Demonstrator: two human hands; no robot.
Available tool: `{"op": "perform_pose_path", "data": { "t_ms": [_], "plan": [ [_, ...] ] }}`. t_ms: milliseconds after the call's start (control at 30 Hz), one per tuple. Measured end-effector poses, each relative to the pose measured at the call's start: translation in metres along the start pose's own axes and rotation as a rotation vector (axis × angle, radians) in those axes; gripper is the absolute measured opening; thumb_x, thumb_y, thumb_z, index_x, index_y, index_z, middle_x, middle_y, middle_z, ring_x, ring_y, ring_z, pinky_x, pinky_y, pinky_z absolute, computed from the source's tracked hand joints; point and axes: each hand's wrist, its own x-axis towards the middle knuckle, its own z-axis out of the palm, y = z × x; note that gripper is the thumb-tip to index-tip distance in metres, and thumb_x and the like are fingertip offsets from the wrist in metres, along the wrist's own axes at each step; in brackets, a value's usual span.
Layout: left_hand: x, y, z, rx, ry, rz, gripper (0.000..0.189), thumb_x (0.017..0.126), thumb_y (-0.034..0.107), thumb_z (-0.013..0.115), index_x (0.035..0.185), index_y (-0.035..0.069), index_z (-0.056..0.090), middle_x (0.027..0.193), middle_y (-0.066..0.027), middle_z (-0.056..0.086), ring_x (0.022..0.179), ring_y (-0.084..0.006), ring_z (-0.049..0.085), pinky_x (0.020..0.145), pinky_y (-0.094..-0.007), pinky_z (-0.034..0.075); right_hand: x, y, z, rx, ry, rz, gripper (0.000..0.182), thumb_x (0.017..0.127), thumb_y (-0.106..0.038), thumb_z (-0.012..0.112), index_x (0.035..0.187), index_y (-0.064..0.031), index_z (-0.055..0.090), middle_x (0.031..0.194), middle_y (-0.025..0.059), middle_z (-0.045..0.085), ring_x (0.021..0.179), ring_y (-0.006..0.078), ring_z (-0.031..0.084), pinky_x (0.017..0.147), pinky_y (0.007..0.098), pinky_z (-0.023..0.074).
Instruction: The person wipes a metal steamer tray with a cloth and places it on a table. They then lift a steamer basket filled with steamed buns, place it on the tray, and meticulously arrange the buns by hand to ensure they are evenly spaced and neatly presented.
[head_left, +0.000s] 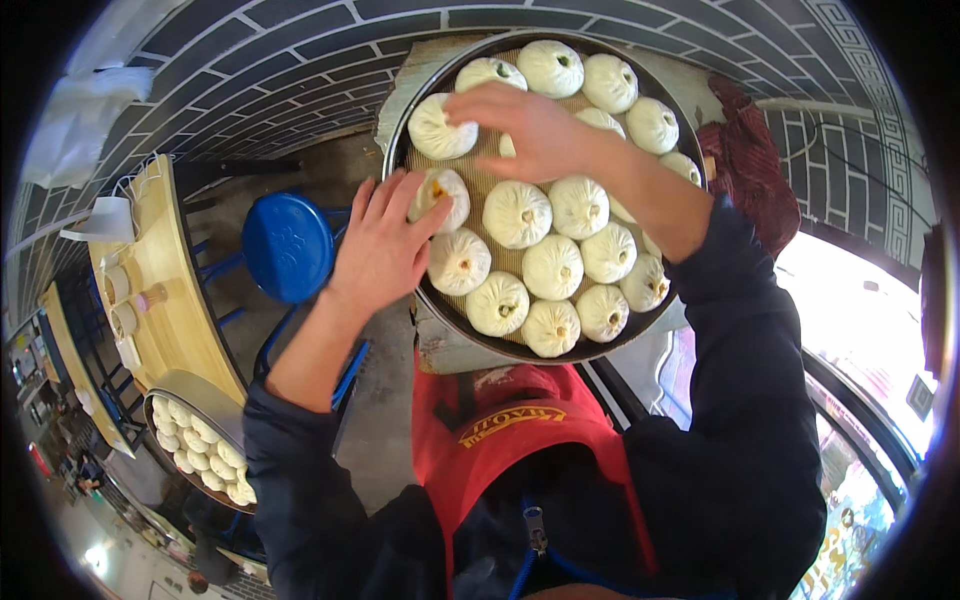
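Observation:
A round dark-rimmed steamer tray (399, 142) lies before me, filled with pleated white steamed buns (517, 214) on a woven liner (480, 166). My left hand (390, 236) is spread over the tray's left rim. Its thumb lies over a bun with orange filling showing at the top (454, 187), and its fingers reach along that bun's left side. Farther in, my right hand (536, 133) is slightly blurred and hovers above the tray, fingers curved and apart. Its fingertips are at the edge of a bun on the upper left (439, 131); contact is unclear.
The tray stands on a worn surface (450, 352) against a grey brick-patterned wall (315, 82). To the left are a blue stool (287, 247), a wooden table (165, 277) and another steamer of buns (196, 450). A dark red cloth (750, 172) lies to the right, near a bright window (855, 300).

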Motion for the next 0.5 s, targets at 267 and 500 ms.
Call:
{"op": "perform_pose_path", "data": {
  "t_ms": [267, 500],
  "plan": [
    [0.031, -0.036, 0.012, 0.043, -0.249, 0.518, 0.039, 0.08, 0.009, 0.061, 0.117, 0.018, 0.066, 0.143, -0.0071, 0.046, 0.138, -0.0272, 0.037, 0.114, -0.0462, 0.031, -0.072, -0.077, 0.061, -0.225, 0.086, 0.21, 0.042, 0.071, -0.015, 0.077, 0.108, -0.003, 0.06, 0.116, 0.0144, 0.06, 0.107, 0.0331, 0.059, 0.088, 0.043, 0.0517],
    [0.063, -0.068, -0.002, -0.048, -0.303, 0.613, 0.03, 0.076, 0.005, 0.065, 0.106, 0.012, 0.067, 0.136, -0.0081, 0.053, 0.133, -0.0272, 0.044, 0.109, -0.0404, 0.038, -0.086, -0.159, 0.113, -0.052, 0.328, 0.585, 0.041, 0.076, -0.015, 0.074, 0.111, -0.0012, 0.059, 0.117, 0.0142, 0.06, 0.106, 0.033, 0.059, 0.086, 0.0399, 0.0524]
  ]
}}
